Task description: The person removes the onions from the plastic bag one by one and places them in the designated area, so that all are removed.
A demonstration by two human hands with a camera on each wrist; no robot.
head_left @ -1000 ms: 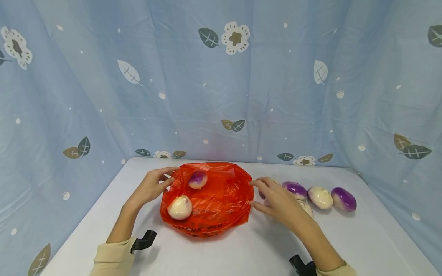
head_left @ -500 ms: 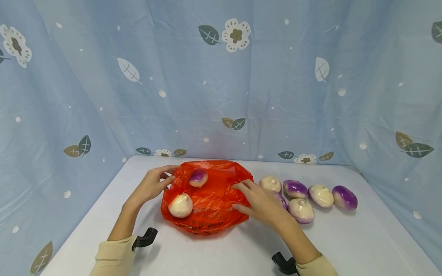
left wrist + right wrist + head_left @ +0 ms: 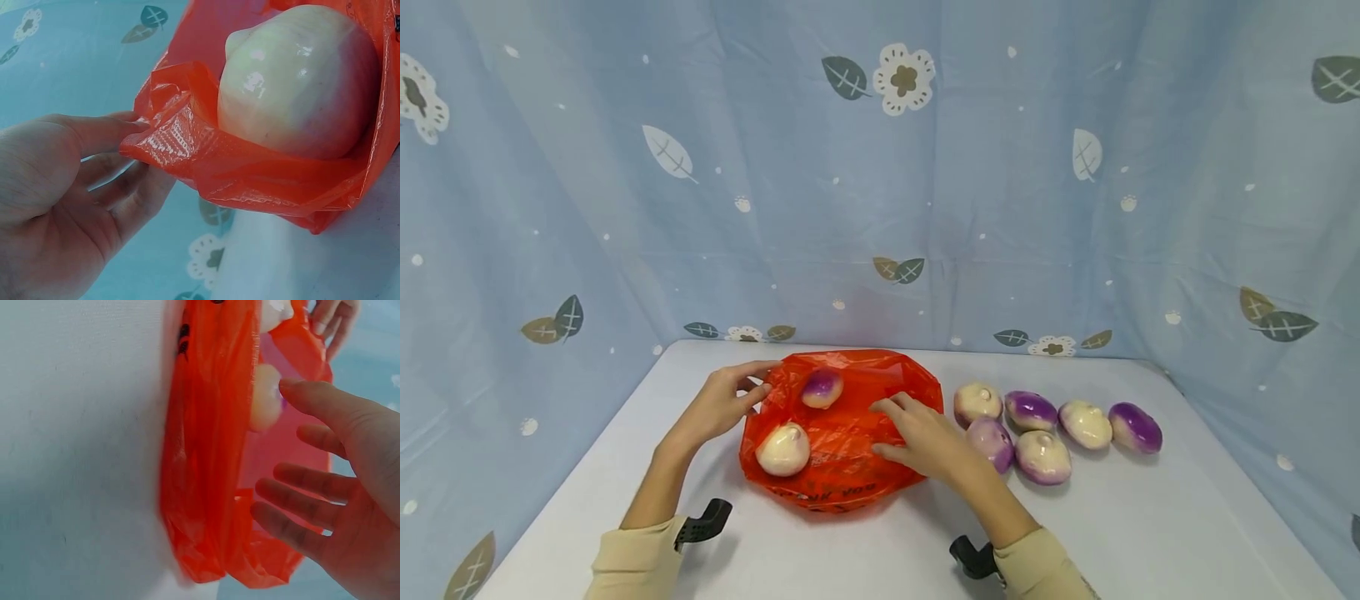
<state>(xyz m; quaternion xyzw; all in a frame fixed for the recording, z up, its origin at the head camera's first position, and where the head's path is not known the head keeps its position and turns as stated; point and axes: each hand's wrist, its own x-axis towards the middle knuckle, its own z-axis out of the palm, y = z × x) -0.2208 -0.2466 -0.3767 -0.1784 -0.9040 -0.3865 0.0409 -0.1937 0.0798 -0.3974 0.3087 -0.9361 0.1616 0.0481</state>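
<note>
Mid-frame on the white table (image 3: pixel 880 542) sits a thin, crinkly orange bag (image 3: pixel 850 450) w/ 2 smooth round turnips (image 3: pixel 783 449) inside. Left hand (image 3: pixel 718 406) pinches its rim. Right hand (image 3: pixel 922 436), fingers spread, rests on it. Bag could slip or rip, I think; six more turnips (image 3: pixel 1043 457) at mid-right may roll.

Even, bright light; soft shadows under arms. Glare on turnip (image 3: pixel 300 78). Right wrist view motion-blurred; head view edges bowed.
</note>
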